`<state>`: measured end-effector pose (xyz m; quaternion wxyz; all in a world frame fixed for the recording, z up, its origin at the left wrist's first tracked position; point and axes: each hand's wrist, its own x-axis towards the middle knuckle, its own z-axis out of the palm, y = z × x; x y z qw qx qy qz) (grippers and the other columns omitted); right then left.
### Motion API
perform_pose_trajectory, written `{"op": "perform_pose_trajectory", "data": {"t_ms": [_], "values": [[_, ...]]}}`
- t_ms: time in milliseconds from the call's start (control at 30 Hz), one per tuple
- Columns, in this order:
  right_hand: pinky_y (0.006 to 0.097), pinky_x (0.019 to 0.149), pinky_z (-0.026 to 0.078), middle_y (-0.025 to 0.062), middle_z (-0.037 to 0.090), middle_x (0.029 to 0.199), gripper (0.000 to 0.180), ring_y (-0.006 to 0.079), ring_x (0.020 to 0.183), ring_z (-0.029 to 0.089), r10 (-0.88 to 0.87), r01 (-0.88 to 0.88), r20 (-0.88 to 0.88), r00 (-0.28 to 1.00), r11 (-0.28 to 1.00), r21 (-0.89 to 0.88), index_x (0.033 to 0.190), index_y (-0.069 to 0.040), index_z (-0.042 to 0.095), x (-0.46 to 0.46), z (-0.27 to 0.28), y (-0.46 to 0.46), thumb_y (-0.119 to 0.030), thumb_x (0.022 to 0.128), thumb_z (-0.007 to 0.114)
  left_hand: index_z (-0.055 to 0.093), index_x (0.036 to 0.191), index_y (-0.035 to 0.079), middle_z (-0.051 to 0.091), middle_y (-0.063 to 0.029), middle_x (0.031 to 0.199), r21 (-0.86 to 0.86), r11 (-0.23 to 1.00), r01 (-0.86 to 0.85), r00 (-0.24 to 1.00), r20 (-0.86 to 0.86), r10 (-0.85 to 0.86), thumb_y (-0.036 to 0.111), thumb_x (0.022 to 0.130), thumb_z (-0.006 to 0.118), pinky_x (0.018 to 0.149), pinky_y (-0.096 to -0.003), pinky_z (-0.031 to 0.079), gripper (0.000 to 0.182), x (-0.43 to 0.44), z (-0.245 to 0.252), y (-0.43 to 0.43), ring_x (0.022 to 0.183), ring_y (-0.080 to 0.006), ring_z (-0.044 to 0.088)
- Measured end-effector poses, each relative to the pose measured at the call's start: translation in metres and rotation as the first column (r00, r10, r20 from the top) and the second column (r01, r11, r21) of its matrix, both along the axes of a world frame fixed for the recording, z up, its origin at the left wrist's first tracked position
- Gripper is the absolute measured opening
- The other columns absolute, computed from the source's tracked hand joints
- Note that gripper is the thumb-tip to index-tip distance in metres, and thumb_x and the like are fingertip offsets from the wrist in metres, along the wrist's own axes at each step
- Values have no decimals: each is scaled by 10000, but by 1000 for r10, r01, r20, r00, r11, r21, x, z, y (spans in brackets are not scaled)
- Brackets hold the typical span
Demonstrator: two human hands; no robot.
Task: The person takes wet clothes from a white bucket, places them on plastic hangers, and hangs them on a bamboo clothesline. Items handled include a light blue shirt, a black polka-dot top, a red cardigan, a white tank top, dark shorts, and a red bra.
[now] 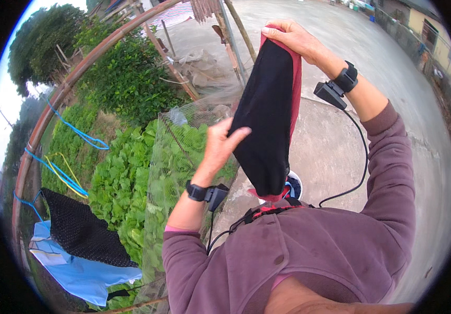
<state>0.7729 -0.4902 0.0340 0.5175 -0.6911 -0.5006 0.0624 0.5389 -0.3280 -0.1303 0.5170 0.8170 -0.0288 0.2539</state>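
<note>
A black cloth garment with red edging [266, 114] hangs stretched out in front of me. My right hand [292, 37] grips its top end, with the thumb on the near side and the red edge between the fingers. Lower down, my left hand [225, 143] is at the garment's left edge, its thumb across the black face and its fingers partly hidden behind. The red lower end of the cloth hangs close to my waist. Just behind it stands a white bucket [299, 182] holding dark, blue and red cloth, partly hidden by the garment.
A bamboo pole [68, 84] arches along the left with blue hangers [80, 135] on it. A black patterned cloth [88, 227] and a light blue garment [88, 274] hang there. Netting [186, 145] fences leafy greens [121, 168] beside the concrete ground [327, 145].
</note>
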Motion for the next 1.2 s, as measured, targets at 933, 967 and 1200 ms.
{"op": "perform_pose_trajectory", "data": {"t_ms": [933, 967, 1200], "values": [[244, 791, 523, 50, 713, 960, 284, 96, 849, 663, 655, -682, -589, 473, 696, 225, 1072, 26, 668, -50, -79, 25, -218, 926, 660, 400, 1441, -29, 518, -134, 1397, -193, 920, 340, 639, -671, -377, 422, 761, 821, 1119, -353, 325, 918, -59, -22, 7, 1298, -215, 446], [245, 803, 522, 53, 712, 976, 288, 94, 864, 662, 640, -693, -608, 469, 694, 196, 1082, 26, 665, -49, -80, 32, -218, 928, 658, 497, 1359, -41, 557, -142, 1346, -67, 975, 213, 724, -659, -203, 437, 800, 781, 1039, -366, 406, 788, -64, -25, 11, 1226, -219, 503], [366, 752, 479, 195, 659, 1035, 684, 241, 916, 604, 741, -386, -53, 669, 287, -877, 1145, 73, 591, -38, -113, 48, -523, 826, 702, 723, 937, -20, 700, -3, 846, -264, 952, -153, 987, -96, 132, 264, 902, 684, 726, -252, 480, 289, -116, 59, 93, 762, -72, 600]]}}
